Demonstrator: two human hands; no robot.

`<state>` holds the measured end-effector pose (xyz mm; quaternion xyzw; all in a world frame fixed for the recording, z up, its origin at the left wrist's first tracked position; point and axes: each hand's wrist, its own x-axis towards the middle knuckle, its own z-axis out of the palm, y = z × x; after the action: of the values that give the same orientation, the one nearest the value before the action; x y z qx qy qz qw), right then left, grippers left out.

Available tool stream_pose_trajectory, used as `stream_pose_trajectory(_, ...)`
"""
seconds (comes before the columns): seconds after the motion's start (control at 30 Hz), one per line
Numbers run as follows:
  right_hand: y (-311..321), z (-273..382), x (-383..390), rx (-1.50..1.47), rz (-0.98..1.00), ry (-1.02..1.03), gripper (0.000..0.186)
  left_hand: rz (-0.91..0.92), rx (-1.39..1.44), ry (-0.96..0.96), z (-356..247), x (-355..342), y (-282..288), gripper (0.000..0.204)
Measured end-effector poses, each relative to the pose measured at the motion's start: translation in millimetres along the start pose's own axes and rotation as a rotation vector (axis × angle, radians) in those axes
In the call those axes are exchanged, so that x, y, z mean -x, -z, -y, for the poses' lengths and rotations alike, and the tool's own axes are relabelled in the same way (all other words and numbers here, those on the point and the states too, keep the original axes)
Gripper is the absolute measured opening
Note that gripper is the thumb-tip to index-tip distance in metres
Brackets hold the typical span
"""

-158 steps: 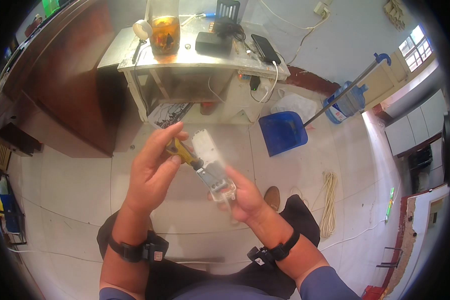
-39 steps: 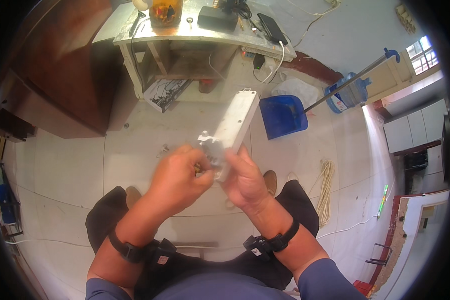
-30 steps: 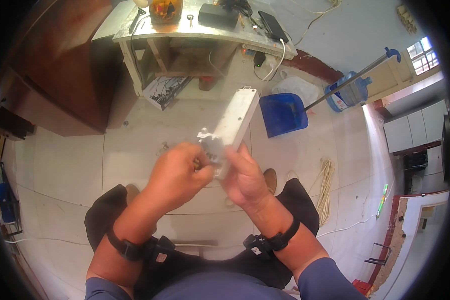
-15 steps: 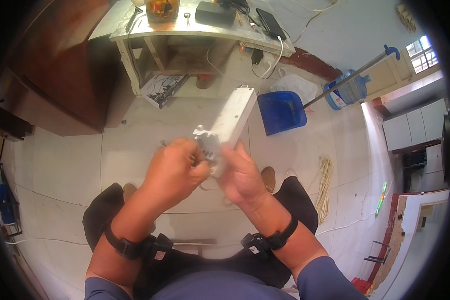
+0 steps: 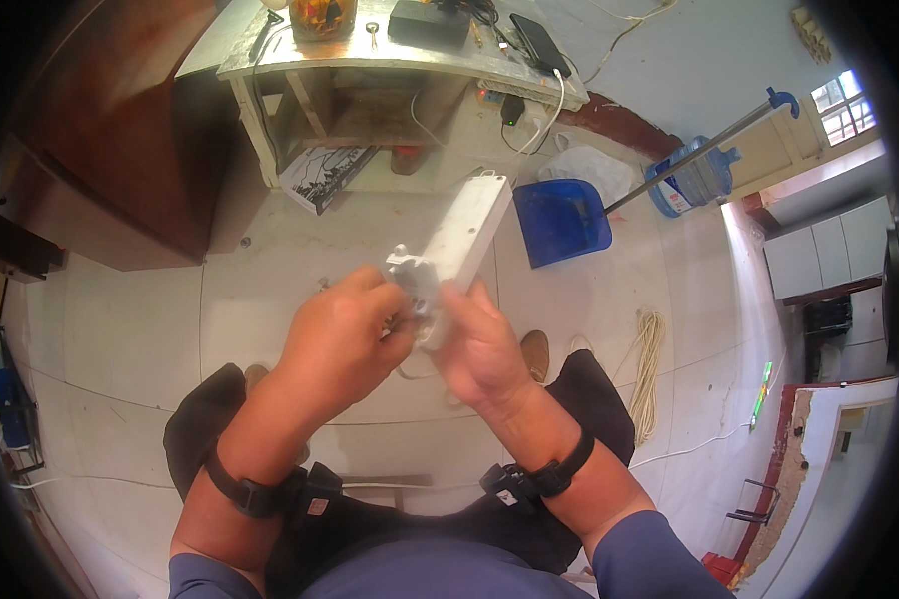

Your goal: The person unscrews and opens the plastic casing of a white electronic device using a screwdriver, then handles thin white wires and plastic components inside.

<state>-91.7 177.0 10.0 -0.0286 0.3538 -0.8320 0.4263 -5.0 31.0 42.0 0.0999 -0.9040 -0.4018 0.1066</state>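
Note:
My right hand grips the lower end of a long white power strip, tilted upward away from me. At its near end a housing with a grey inner part is exposed, blurred. My left hand is closed against that end, fingers pinched; whatever they hold is mostly hidden behind them.
Ahead stands a cream desk with a jar, black devices, phone and cables. A blue dustpan and water bottle lie to the right, near coiled cord. A brown cabinet fills the left.
Since five seconds ago the white strip has risen and turned, and the yellow-handled tool has become hidden in my left fingers. Over the last second both hands have shifted slightly upward.

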Motion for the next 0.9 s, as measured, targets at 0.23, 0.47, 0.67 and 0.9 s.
stream_pose_trajectory(0.23, -1.7, -0.9, 1.4, -0.004, -0.001, 0.002, 0.041, -0.027, -0.041, -0.13, -2.6, 2.4, 3.1, 0.012)
stream_pose_trajectory(0.47, -1.8, 1.5, 0.2, 0.013, 0.007, -0.002, 0.039, -0.037, -0.058, -0.115, -0.1, 3.6, 3.8, 0.012)
stream_pose_trajectory(0.67, 9.0, 2.0, -1.7, -0.086, -0.026, -0.193, 0.033, -0.02, -0.082, -0.151, 5.9, 2.3, 11.4, 0.011)
stream_pose_trajectory(0.9, 5.1, 0.0, -2.4, -0.071, -0.025, -0.26, 0.04, 0.008, 0.04, -0.097, 13.5, 4.2, 23.3, 0.008)
